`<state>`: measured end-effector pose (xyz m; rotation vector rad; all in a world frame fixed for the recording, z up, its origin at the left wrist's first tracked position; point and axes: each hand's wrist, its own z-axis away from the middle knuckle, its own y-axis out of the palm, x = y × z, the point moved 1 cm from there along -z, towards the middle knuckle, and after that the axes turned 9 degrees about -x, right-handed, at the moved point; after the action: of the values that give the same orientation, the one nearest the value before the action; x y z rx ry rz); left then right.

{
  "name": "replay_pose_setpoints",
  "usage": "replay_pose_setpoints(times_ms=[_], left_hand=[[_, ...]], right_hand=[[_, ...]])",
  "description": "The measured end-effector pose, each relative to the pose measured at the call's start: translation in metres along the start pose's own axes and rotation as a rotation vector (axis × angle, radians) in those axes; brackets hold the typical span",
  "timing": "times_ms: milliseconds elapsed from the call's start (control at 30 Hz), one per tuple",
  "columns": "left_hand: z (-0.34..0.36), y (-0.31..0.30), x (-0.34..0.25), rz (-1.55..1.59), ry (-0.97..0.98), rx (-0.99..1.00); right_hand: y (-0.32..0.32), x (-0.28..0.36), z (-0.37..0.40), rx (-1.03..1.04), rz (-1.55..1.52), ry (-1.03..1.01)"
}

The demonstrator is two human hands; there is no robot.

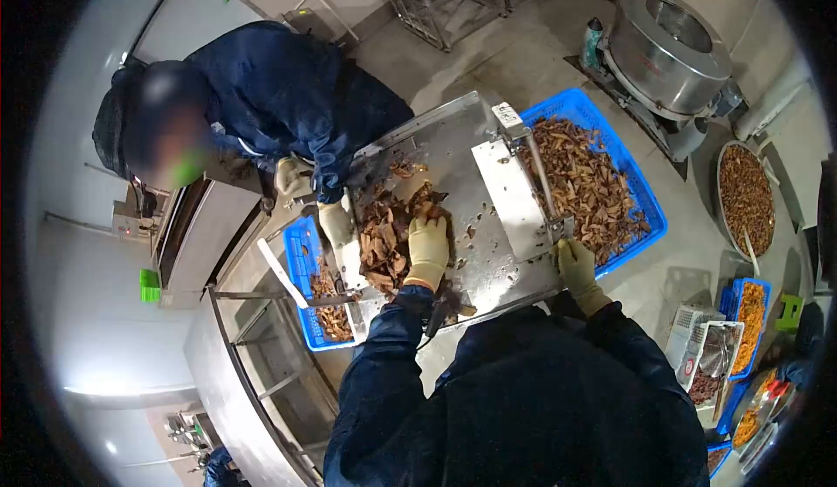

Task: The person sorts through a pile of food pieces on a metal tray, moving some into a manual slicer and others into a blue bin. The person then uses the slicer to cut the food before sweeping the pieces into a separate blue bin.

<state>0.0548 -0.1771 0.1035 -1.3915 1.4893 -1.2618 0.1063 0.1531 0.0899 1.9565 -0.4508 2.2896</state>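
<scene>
Cutting looks to be in hand: the left grip lies spread flat on brown pieces left of the cutter lever, whose handle the right grip clasps; feeding next calls for staying clear of that lever.

No legible text, label, brand or number anywhere in view.

The left hand lies on a pile on the counter. The right hand grips a lever; beyond it sits 1 crate.
</scene>
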Motion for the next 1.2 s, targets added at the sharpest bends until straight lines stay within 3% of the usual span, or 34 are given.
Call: replay_pose_setpoints(times_ms=[133, 367, 433, 467, 533, 567, 600, 667, 733, 833, 933, 967, 1067, 1100, 1200], left_hand=[[-0.004, 0.024, 0.003, -0.184, 0.005, 0.070], [-0.032, 0.036, 0.002, -0.246, -0.009, 0.114], [-0.038, 0.014, -0.005, -0.264, 0.003, 0.126], [-0.042, 0.000, -0.012, -0.134, -0.066, 0.123], [-0.053, -0.030, -0.036, 0.128, -0.209, 0.120], [-0.060, -0.029, -0.043, 0.412, -0.310, 0.078], [-0.065, -0.029, -0.057, 0.560, -0.399, 0.086], [-0.069, 0.018, -0.087, 1.093, -0.638, -0.106], [-0.075, 0.114, -0.110, 1.393, -0.899, -0.035], [-0.073, 0.090, -0.144, 1.674, -1.258, 0.049], [-0.063, 0.096, -0.146, 1.518, -0.992, -0.075], [-0.062, 0.099, -0.145, 1.545, -1.024, 0.024], [-0.064, 0.023, -0.138, 0.987, -0.722, 0.133], [-0.053, 0.048, -0.140, 0.967, -0.821, 0.083], [-0.046, 0.068, -0.143, 0.941, -0.815, 0.169]], right_hand=[[0.002, -0.031, -0.009, -0.038, 0.164, -0.210], [0.000, -0.027, -0.007, -0.010, 0.014, -0.109], [0.002, -0.028, -0.006, -0.046, 0.054, -0.167], [0.003, -0.028, -0.006, -0.064, 0.075, -0.195], [0.001, -0.011, -0.004, -0.019, 0.030, -0.020], [0.000, -0.001, -0.001, 0.009, 0.009, 0.068], [0.001, 0.004, -0.001, -0.003, 0.015, 0.028], [0.003, 0.013, -0.005, -0.025, 0.029, -0.061], [0.004, 0.034, -0.007, 0.015, -0.066, 0.027], [-0.001, 0.069, -0.010, 0.085, -0.191, 0.105], [-0.004, 0.097, -0.013, 0.127, -0.258, 0.144], [-0.004, 0.105, -0.012, 0.127, -0.262, 0.157], [0.003, 0.101, -0.015, 0.097, -0.247, 0.167], [0.003, 0.096, -0.015, 0.098, -0.239, 0.146], [0.001, 0.098, -0.015, 0.113, -0.231, 0.159]])
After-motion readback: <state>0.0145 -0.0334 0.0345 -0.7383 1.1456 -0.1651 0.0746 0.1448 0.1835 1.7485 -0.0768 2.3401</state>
